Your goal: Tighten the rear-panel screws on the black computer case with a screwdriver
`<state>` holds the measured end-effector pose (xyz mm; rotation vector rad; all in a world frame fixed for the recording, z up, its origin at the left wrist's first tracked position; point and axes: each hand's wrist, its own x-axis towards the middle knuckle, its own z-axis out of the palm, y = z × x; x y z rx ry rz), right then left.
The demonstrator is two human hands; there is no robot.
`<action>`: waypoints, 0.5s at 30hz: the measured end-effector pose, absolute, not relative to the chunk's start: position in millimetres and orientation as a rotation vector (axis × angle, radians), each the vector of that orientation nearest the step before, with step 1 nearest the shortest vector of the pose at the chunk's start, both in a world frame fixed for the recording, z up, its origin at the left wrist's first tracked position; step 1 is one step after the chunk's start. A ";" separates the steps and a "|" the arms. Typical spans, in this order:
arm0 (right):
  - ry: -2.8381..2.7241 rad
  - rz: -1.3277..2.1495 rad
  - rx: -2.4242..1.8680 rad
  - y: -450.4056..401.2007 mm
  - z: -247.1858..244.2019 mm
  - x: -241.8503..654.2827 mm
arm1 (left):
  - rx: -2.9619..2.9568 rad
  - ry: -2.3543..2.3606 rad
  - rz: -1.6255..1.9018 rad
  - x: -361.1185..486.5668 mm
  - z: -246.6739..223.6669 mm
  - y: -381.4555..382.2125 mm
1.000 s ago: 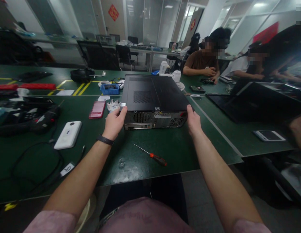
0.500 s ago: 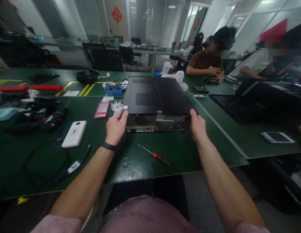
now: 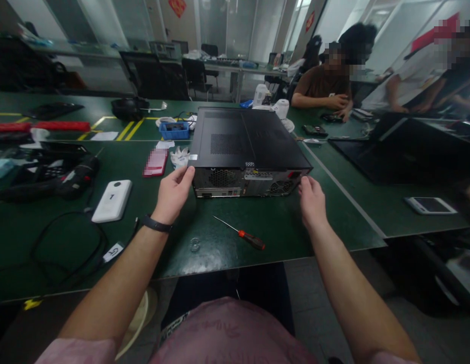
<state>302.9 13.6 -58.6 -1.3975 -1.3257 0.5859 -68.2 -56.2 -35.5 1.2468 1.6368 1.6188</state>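
A black desktop computer case [image 3: 253, 139] lies flat on the green table, its vented rear panel with ports and a fan grille facing me. At its near left corner, my left hand [image 3: 174, 194] is closed, thumb against the edge and fingers partly hidden behind. My right hand [image 3: 313, 202] is at the rear panel's right edge, with curled fingers closed against it below the top cover's corner. In front of the case lies a screwdriver [image 3: 252, 239] with a black and red handle, its tip pointing left. A small clear ring-shaped item [image 3: 195, 244] rests to its left.
Left are a white power bank [image 3: 111, 201], a black cable [image 3: 68, 217], a pink packet [image 3: 155, 162] and a blue tray [image 3: 174, 130]. A laptop [image 3: 394, 151] and a phone [image 3: 430, 205] lie right. A person [image 3: 322, 91] works across the table.
My right hand has slid down from the top cover's corner to the rear panel's edge. My left hand stays at the left corner. The view has tilted slightly downward.
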 end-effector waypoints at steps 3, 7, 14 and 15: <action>-1.302 0.575 -1.491 -10.2 -66.2 298.9 | 1.226 1.687 1.613 -69.1 -39.3 -61.4; -1.380 0.557 -1.523 -43.0 -63.5 287.5 | 1.324 1.718 1.532 -62.1 -35.2 -71.2; -2.068 0.531 -1.323 -104.8 -64.6 256.0 | 1.338 1.888 1.392 -59.1 -43.6 -85.9; -2.158 0.501 -1.298 -110.1 -67.6 251.9 | 1.378 1.988 1.324 -59.6 -46.1 -88.4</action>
